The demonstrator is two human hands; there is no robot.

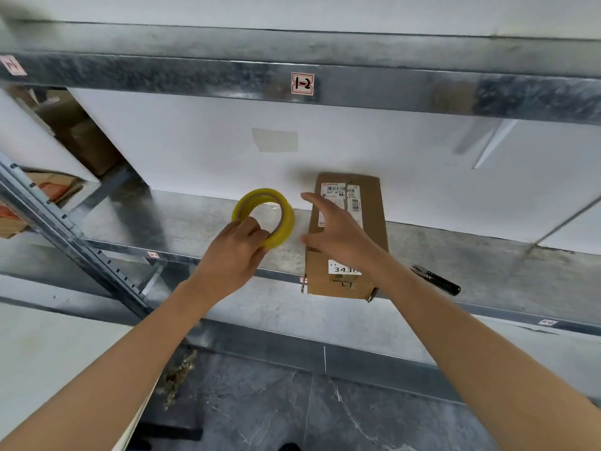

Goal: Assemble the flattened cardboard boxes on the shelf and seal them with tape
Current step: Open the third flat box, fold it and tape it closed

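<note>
My left hand grips the yellow tape roll, just left of the cardboard box. My right hand, fingers spread, hovers over the box; long axis runs away from me.

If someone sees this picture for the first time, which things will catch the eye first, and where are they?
The yellow tape roll stands out most: the left hand grips its lower rim above the metal shelf, near the middle. Just right of it, the right hand spreads open over a labelled cardboard box that juts past the shelf's front edge. A black-handled tool lies farther right.
</note>
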